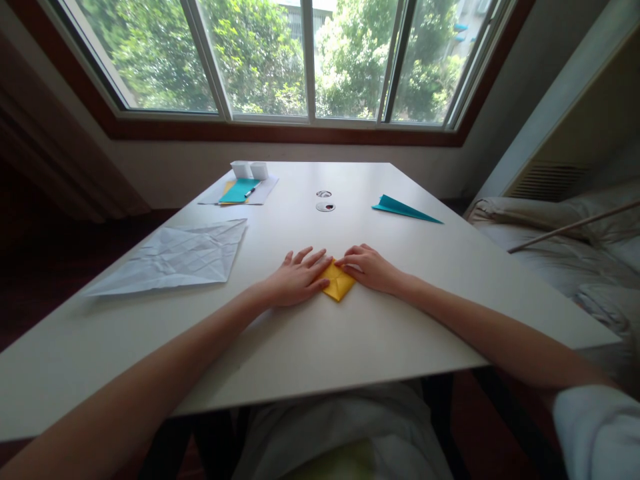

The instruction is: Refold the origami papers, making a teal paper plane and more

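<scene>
A small folded square of yellow paper [340,285] lies on the white table [320,360] in front of me, one corner pointing my way. My left hand [299,277] rests flat at its left edge, fingers spread, with the fingertips on the paper. From the right, my right hand [369,267] reaches the paper's upper corner. Its fingers are curled together and pinch or press the fold there. Creases run across the top face of the paper.
At left lies a crumpled white sheet [175,257]. Behind it are teal paper [240,189], a pen [253,189] and two small white containers [250,171]. A folded teal paper piece [406,209] lies at right; two round stickers [325,207] sit mid-table.
</scene>
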`<state>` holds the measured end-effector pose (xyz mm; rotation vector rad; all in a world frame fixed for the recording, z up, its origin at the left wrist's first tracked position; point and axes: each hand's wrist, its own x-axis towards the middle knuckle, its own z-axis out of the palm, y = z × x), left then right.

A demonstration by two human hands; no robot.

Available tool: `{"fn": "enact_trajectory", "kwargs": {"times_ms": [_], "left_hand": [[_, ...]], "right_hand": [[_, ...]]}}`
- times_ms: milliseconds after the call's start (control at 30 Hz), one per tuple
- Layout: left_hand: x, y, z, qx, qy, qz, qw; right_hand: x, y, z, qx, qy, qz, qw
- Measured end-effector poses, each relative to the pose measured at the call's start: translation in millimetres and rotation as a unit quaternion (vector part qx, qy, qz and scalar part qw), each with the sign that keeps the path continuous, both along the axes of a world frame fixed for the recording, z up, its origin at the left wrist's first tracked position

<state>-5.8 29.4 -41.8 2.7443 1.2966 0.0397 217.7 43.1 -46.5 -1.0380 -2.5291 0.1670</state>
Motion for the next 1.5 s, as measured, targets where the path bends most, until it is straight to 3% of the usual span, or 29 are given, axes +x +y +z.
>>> {"fn": "enact_trajectory", "kwargs": {"times_ms": [367,700,967,1100,1300,1500], "left_hand": [[4.0,-8.7,8.9,-0.036,0.032,0.027,0.998],[5.5,-7.7,9.7,-0.038,0.031,0.032,0.998],[-3.5,-11.0,10.7,0.054,0.003,-0.084,0.995],[-5.2,-10.9,16.9,0.106,-0.035,-0.123,0.986],[-3.0,-11.6,23.0,0.07,-0.074,-0.166,0.981],[-4.5,-13.2,24.5,0.054,-0.1,-0.161,0.98]], "right_hand": [[1.1,-17.1,12.5,-0.013,-0.062,-0.006,0.998],[4.8,-14.1,10.1,-0.029,-0.058,0.008,0.998],[17.8,-3.0,5.9,-0.005,-0.063,0.064,0.996],[18.9,-2.2,7.6,0.015,-0.03,0.059,0.998],[13.3,-6.7,13.1,-0.001,0.006,0.057,0.998],[17.0,-14.4,27.2,-0.032,-0.063,0.114,0.991]]}}
